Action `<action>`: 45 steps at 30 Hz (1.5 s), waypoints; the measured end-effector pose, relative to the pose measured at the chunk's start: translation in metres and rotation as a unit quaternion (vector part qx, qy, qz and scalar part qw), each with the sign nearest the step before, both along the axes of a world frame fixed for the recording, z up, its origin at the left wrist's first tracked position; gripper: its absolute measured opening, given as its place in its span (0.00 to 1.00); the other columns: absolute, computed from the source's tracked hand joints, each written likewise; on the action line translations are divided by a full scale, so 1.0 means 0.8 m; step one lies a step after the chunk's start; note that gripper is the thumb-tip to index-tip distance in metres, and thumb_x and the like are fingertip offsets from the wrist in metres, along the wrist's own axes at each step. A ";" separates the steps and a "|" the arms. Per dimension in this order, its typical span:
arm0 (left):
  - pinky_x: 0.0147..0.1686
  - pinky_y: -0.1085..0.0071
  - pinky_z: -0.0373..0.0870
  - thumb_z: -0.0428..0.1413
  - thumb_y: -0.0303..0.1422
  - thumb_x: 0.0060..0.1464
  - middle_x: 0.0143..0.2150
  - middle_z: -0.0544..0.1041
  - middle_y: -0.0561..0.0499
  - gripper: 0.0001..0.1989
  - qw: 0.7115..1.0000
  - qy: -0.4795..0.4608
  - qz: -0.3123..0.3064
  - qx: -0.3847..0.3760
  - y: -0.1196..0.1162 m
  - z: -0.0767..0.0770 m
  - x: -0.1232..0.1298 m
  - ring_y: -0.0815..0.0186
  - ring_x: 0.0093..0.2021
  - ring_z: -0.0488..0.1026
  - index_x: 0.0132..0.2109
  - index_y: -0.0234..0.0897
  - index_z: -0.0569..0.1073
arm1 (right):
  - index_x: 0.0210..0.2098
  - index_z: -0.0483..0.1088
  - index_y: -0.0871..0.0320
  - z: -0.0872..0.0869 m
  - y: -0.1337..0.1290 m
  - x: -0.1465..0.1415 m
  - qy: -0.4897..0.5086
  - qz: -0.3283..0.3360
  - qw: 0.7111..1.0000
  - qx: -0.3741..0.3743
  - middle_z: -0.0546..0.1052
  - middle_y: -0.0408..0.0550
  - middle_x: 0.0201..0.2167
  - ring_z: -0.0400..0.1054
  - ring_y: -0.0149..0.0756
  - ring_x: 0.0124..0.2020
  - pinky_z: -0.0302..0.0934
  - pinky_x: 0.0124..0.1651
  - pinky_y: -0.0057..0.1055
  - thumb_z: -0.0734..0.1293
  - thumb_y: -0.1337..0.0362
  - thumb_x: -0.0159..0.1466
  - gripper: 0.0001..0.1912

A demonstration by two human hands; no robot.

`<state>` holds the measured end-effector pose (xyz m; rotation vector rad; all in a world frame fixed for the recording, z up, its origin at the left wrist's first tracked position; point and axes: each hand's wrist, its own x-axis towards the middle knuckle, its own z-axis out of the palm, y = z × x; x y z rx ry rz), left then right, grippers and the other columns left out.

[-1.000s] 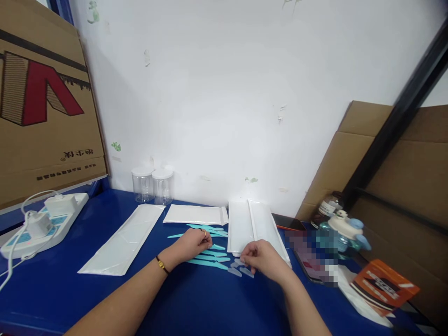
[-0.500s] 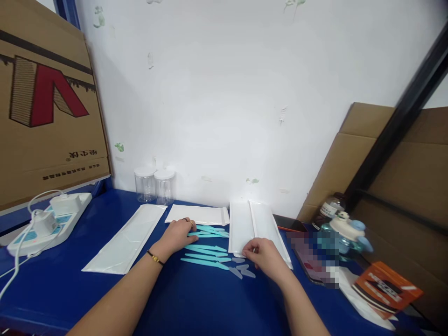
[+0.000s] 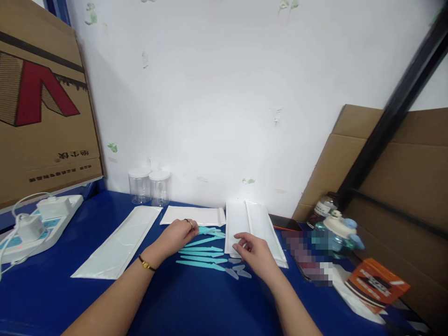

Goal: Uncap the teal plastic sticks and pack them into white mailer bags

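Observation:
Several turquoise eyebrow razors (image 3: 201, 265) lie on the blue table, roughly in a row, with more of them heaped behind. My left hand (image 3: 180, 234) is over the left ends of the heap, its fingers bent and pressed together on the handle of an eyebrow razor (image 3: 206, 230); the fingertips are partly hidden. To the right, my right hand (image 3: 257, 252) hovers with thumb and fingers curved apart, nothing between them. Small translucent blade caps (image 3: 244, 273) lie just left of it. Under and behind that hand are white padded envelopes (image 3: 236, 224).
Another white envelope (image 3: 121, 242) lies at the left, and a white packet (image 3: 192, 216) lies behind the razors. Two clear jars (image 3: 160, 189) stand by the wall. A power strip (image 3: 66, 219) is far left; a teal bottle (image 3: 338, 233) and an orange pouch (image 3: 378, 284) are at right.
My right hand has lifted off the envelope's lower edge and its fingers have spread. One razor now lies slanted below the heap. My left hand stays at the heap's left end.

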<state>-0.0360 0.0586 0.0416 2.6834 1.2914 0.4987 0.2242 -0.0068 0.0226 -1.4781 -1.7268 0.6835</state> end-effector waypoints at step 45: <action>0.37 0.66 0.58 0.43 0.31 0.58 0.28 0.73 0.47 0.12 0.984 0.102 -0.027 0.140 0.000 -0.024 0.032 0.64 0.30 0.70 0.32 0.35 0.68 | 0.36 0.73 0.57 0.000 0.001 0.006 -0.042 -0.018 0.999 -0.019 0.72 0.43 0.24 0.63 0.29 0.21 0.57 0.25 0.26 0.64 0.55 0.55 0.15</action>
